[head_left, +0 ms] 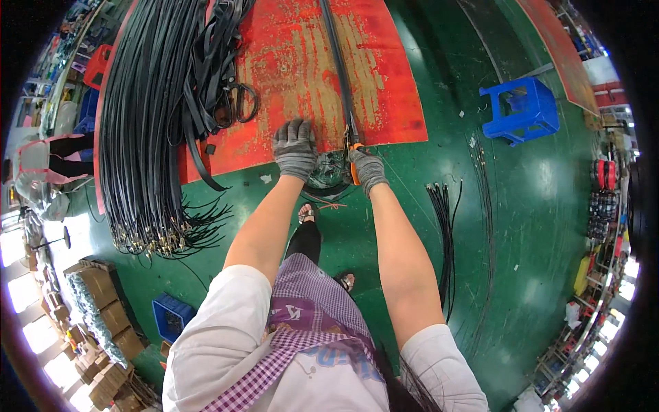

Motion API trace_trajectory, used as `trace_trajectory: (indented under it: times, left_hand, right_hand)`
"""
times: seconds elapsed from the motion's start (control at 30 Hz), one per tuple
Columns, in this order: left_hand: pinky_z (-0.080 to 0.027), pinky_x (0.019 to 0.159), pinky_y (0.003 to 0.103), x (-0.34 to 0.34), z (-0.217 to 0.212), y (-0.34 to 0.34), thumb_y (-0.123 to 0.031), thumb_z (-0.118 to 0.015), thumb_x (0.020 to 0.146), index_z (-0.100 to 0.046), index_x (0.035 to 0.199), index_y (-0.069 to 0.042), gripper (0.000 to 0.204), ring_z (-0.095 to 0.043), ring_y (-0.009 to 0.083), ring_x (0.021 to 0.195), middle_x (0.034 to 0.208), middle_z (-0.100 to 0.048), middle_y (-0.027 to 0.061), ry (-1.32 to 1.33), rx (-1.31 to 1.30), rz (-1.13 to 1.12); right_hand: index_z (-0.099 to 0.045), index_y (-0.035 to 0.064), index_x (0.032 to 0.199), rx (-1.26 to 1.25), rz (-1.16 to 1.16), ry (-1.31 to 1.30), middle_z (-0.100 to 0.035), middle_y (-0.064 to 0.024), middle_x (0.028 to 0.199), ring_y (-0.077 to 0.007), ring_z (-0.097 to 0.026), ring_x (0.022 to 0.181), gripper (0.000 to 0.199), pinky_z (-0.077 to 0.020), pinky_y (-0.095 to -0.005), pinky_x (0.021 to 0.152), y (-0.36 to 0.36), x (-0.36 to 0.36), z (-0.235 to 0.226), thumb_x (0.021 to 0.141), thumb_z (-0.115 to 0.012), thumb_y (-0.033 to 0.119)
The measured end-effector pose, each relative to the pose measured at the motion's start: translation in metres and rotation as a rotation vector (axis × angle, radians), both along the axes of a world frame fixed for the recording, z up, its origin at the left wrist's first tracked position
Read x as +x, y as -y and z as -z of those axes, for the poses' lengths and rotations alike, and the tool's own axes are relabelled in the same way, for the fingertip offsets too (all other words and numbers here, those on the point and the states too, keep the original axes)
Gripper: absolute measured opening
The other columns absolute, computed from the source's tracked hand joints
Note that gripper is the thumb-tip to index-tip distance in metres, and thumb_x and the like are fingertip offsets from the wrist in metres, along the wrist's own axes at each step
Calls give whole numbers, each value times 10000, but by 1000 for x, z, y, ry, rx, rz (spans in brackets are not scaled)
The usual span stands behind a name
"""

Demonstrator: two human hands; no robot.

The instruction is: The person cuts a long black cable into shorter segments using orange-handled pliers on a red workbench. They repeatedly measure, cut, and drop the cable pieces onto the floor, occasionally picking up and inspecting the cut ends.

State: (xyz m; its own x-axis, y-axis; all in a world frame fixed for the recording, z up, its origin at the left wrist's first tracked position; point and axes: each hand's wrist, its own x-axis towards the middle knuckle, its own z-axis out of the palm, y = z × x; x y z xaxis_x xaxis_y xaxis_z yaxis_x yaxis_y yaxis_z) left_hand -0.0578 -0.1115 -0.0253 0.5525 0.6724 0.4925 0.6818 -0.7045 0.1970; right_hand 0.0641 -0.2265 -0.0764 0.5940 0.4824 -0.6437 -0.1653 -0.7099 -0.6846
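Both my hands wear grey knitted gloves. My left hand point(296, 149) lies on the near edge of the worn red tabletop point(288, 82), fingers forward and holding nothing. Wrapped in my right hand point(369, 169) are orange-handled pliers point(355, 156), upright at the table's edge; their exact jaw type is hard to make out. The jaws are at the near end of a long black cable bundle point(336, 55), which runs away across the table. Between my hands, below the edge, there is a clear plastic-lined round container point(328, 175).
A thick bundle of black cables point(147, 123) hangs over the table's left side, with flat black straps point(206, 75) beside it. More cables point(443, 233) lie on the green floor point(528, 206) to the right. A blue stool point(522, 110), blue crate point(171, 316) and cardboard boxes point(99, 288) stand around.
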Motion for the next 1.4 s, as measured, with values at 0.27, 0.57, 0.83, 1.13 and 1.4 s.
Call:
trace_trajectory:
  times: [0.27,0.57,0.83,1.13,1.4]
  left_hand:
    - [-353,782,420,0,-8,-4,-172,-482,684,-515,935,-122,259,-457,277,907,990,-495,77,13,-71,36]
    - [-326,800,424,6,-20,-11,-226,-491,717,-520,910,-119,223,-454,258,902,944,-505,72,111,-315,47]
    - [-423,652,294,71,-23,-30,-377,-428,804,-485,1037,-40,414,-551,200,720,838,-576,128,76,-1532,71]
    - [-410,582,356,74,-29,-48,-357,-345,831,-523,961,-46,381,-518,273,631,728,-560,136,-44,-1310,80]
    - [-402,681,385,94,-51,-33,-326,-352,833,-520,959,-62,336,-510,336,814,862,-551,180,-80,-1218,27]
  right_hand:
    - [-545,23,799,9,101,-99,-546,-99,706,-219,-511,623,290,-393,-353,592,3,3,-22,684,-551,289]
    - [-537,31,757,-105,272,-219,-504,-96,673,-206,-475,563,225,-428,-364,518,0,4,-25,684,-561,243]
    - [-533,41,808,-163,203,-243,-523,-84,643,-204,-494,544,253,-436,-357,488,-28,6,-71,703,-532,271]
    - [-523,62,727,-305,-58,-205,-526,-87,615,-214,-510,513,176,-401,-361,400,-63,22,-117,719,-490,235]
    - [-545,25,725,-146,-210,202,-559,-132,653,-267,-571,661,234,-444,-371,554,-72,67,-60,685,-499,251]
